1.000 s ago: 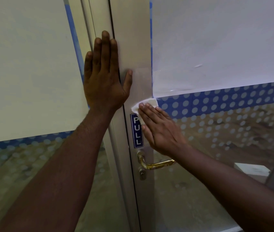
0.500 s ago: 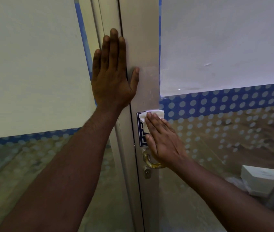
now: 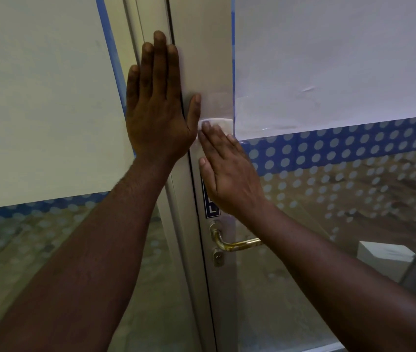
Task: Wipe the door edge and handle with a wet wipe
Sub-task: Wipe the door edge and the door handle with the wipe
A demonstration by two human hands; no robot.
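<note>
Wipe sits flat under the right hand on the door edge, pale metal strip between the two glass panes, just above the blue sign & well above the handle. Only a small white corner of it shows past the fingertips; rest is hidden by the palm, so can't tell how it's folded or how damp.

Risks from here, as I judge them:
- Wipe is pressed, not gripped. Right fingers lie straight & close together on top of it, thumb out to the side. If pressure drops mid-stroke it could slip out or bunch up, w/ bare skin rubbing the metal instead.
- Left hand is spread flat, fingers straight & nearly touching, across the gap where door meets frame, thumb tip on the door edge itself. If the door shifts, fingers over that seam could get nipped. It also covers part of the strip, so that patch may get missed.
- Paper taped on the right pane ends right beside the wipe; a wet stroke drifting over could catch its lower corner, soak or lift it.
- Handle looks untouched, brass, w/ dull marks near the bend; keyhole below it is fiddly, easy to skip.

Door edge looks smooth, faintly streaky near the thumb, maybe wet, not sure.
</note>
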